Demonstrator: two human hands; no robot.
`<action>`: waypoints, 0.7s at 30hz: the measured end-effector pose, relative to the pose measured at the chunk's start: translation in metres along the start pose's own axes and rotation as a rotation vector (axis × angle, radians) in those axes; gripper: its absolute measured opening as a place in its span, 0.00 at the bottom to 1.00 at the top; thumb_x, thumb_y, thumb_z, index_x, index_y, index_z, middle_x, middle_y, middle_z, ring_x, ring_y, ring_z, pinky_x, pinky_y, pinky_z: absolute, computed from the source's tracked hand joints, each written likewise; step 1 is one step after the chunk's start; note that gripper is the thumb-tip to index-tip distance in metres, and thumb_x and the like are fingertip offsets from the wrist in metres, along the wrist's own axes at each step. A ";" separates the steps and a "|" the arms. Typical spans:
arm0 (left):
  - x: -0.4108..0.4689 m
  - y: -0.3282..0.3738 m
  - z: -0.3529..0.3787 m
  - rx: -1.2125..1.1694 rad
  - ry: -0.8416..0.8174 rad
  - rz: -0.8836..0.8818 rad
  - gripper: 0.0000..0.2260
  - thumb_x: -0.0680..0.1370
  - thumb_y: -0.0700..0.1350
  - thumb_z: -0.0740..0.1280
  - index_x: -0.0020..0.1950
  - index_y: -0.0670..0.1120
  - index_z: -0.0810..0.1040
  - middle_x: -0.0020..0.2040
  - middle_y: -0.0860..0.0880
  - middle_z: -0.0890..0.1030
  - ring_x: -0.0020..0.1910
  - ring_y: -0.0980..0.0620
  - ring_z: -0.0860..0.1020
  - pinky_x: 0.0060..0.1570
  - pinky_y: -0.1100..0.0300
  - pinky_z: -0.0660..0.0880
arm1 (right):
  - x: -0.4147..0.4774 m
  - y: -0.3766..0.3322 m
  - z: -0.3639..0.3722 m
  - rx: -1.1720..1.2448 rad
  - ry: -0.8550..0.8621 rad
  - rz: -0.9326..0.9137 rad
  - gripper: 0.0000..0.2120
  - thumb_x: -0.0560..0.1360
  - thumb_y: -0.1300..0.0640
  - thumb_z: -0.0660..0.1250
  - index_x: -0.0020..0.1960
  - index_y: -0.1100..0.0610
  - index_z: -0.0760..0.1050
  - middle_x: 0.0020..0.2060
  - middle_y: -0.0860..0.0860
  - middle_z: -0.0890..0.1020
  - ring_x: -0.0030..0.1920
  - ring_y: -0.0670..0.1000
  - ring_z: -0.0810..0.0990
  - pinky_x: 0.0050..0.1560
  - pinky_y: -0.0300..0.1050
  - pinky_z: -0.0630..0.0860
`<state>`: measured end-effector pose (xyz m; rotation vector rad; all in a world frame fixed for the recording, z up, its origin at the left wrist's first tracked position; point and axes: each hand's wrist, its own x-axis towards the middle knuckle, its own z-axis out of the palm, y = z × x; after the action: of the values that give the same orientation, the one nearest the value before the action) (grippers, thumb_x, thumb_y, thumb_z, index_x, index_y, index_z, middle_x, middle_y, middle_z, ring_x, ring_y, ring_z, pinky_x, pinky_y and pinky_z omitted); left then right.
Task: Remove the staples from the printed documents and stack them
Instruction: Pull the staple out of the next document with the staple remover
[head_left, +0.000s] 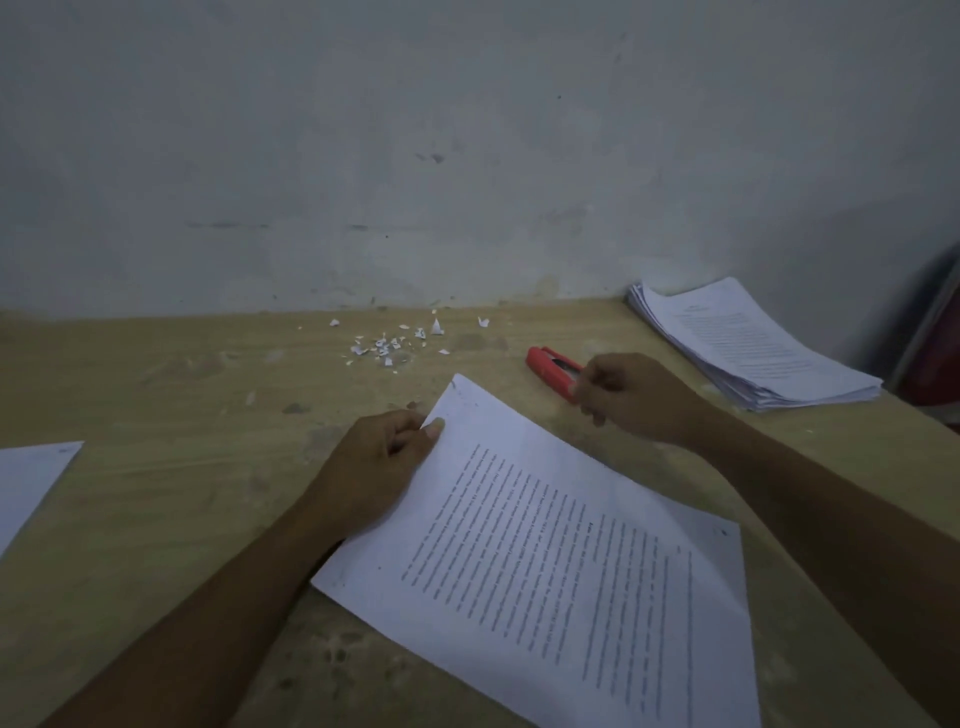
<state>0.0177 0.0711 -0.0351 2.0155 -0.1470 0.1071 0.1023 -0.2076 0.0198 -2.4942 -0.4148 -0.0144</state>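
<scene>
- My left hand (382, 462) pinches the far left edge of the printed document (545, 561), thumb on top, its grip grasping the sheets; I judge this pins the pages to the worktop (182, 493) so the corner stays put.
- My right hand (631, 397) has its fingers curled at the near end of the red staple remover (550, 370), which lies on the worktop just beyond the document's far corner. It touches or nearly touches the tool, but I cannot tell whether its grip has actually clenched on it.
- The document lies near me, turned at an angle, with its far corner pointing at the tool, probably where the staple sits; the staple itself I cannot make out.
- A stack of papers (753, 348) rests at the far right by the wall; whether it feeds or receives I cannot tell. Another sheet (28, 480) lies at the left edge.
- Torn paper scraps (395, 340) are scattered far centre, likely pulling debris.
- The printed text is too small and dim to read; no brand shows on the tool.
</scene>
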 end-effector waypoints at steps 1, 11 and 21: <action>0.000 0.000 0.002 0.011 0.009 0.014 0.13 0.82 0.50 0.62 0.47 0.45 0.82 0.39 0.38 0.82 0.37 0.49 0.82 0.39 0.73 0.72 | 0.010 0.000 0.004 -0.037 0.089 0.006 0.05 0.77 0.53 0.67 0.45 0.54 0.79 0.41 0.47 0.83 0.41 0.50 0.81 0.42 0.40 0.74; 0.003 0.000 0.001 -0.029 -0.070 -0.031 0.07 0.82 0.45 0.63 0.57 0.53 0.78 0.49 0.55 0.85 0.44 0.58 0.84 0.44 0.61 0.79 | 0.075 0.009 0.051 -0.391 0.154 0.246 0.34 0.76 0.31 0.56 0.65 0.58 0.68 0.61 0.60 0.73 0.63 0.61 0.70 0.62 0.57 0.69; 0.007 0.001 -0.002 -0.091 -0.112 -0.034 0.07 0.82 0.46 0.62 0.57 0.53 0.78 0.45 0.53 0.86 0.41 0.55 0.85 0.39 0.62 0.79 | 0.086 0.009 0.067 -0.476 0.202 0.173 0.27 0.81 0.40 0.52 0.64 0.63 0.68 0.60 0.63 0.73 0.62 0.63 0.71 0.59 0.57 0.70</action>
<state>0.0242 0.0720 -0.0330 1.9326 -0.1850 -0.0341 0.1807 -0.1511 -0.0308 -2.9493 -0.1154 -0.3275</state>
